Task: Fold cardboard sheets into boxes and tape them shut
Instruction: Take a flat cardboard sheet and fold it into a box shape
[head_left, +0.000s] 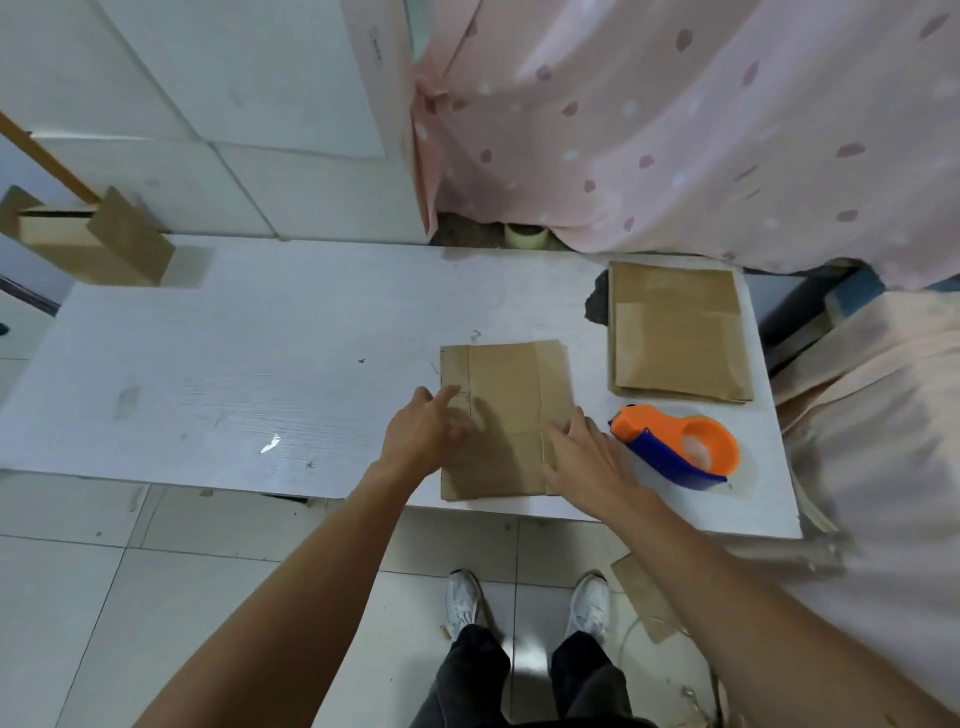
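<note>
Item in hand: one flat cardboard sheet (506, 415), creased, lying on the white table (234, 364) close to its near edge. Left hand (423, 434): fingers extended, resting on the sheet's left part, gripping nothing; somewhat blurred. Right hand (587, 457): fingers spread flat on the sheet's lower right part, likewise gripping nothing. Tape dispenser (675, 447), orange and blue: on the table just beside the right hand, apart from the sheet. Stack of sheets (680, 332): flat, behind the dispenser, near the table's right end. Risks, as judged: the sheet sits so near the table edge that a pull toward the body may slide it off; opening it against the creases may buckle or tear a panel; a rightward sweep of the right hand may knock the dispenser. Surroundings: an open box (104, 244) at the far left corner; a roll of tape (525, 236) behind the table under a pink curtain (675, 130); a cardboard scrap (644, 592) on the floor. Nothing stands between hands and sheet.
</note>
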